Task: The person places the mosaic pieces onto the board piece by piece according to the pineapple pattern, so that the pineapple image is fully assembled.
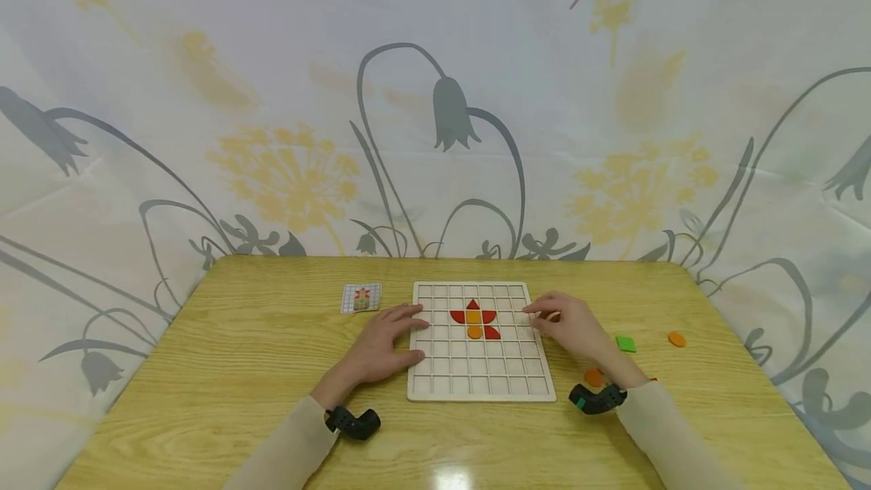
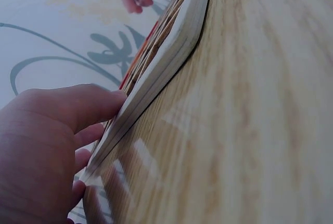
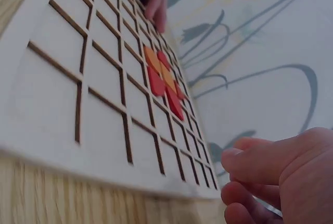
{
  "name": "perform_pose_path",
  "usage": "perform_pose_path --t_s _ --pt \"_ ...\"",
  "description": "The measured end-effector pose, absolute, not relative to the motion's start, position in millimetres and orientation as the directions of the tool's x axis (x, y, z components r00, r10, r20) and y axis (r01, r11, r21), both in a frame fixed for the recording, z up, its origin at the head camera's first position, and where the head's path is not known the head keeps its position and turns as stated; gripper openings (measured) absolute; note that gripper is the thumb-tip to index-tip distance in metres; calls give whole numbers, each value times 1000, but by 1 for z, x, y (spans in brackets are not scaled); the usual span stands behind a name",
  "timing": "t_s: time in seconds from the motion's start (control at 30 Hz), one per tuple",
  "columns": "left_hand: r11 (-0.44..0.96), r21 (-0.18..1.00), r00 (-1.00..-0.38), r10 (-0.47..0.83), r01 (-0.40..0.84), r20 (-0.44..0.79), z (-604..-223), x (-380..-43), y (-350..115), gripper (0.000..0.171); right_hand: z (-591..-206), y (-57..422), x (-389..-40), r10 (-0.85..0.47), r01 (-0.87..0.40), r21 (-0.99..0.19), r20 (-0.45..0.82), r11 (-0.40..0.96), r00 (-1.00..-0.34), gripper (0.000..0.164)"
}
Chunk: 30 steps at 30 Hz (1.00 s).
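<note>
A white square grid board (image 1: 432,385) lies on the wooden table. Set in its cells are a red triangle (image 1: 472,305), an orange square (image 1: 473,317), an orange circle (image 1: 474,332) and several red quarter-round pieces (image 1: 491,333). My left hand (image 1: 382,345) rests at the board's left edge, fingers spread over the rim and the thumb (image 2: 99,104) against the side. By the upper right edge hovers my right hand (image 1: 568,322), fingers loosely bent and the thumb near the index finger (image 3: 255,143). No piece shows between its fingertips.
A small picture card (image 1: 361,298) with a coloured figure on a grid lies left of the board. To the right are a green square (image 1: 626,344), an orange round piece (image 1: 677,339) and another orange piece (image 1: 594,377) near the right wrist. A patterned cloth (image 1: 435,134) hangs behind the table.
</note>
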State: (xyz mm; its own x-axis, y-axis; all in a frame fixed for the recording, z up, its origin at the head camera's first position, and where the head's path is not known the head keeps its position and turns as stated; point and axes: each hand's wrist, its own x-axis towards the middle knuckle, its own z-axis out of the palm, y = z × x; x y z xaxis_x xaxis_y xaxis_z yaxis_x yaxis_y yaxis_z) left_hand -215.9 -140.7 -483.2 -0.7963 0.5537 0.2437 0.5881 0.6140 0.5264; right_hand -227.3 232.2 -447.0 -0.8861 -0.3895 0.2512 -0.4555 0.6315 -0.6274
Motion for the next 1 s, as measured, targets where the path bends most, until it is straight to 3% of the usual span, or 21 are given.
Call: perform_pose_path --t_s 0.53,1.0 --pt "613 523 -794 555 592 248 -485 -216 -141 46 -440 357 -179 -275 -311 -573 150 759 -950 19" --pt "634 514 -806 545 577 233 -486 -218 -140 46 -451 373 -157 -284 -219 -640 1 737 -959 32"
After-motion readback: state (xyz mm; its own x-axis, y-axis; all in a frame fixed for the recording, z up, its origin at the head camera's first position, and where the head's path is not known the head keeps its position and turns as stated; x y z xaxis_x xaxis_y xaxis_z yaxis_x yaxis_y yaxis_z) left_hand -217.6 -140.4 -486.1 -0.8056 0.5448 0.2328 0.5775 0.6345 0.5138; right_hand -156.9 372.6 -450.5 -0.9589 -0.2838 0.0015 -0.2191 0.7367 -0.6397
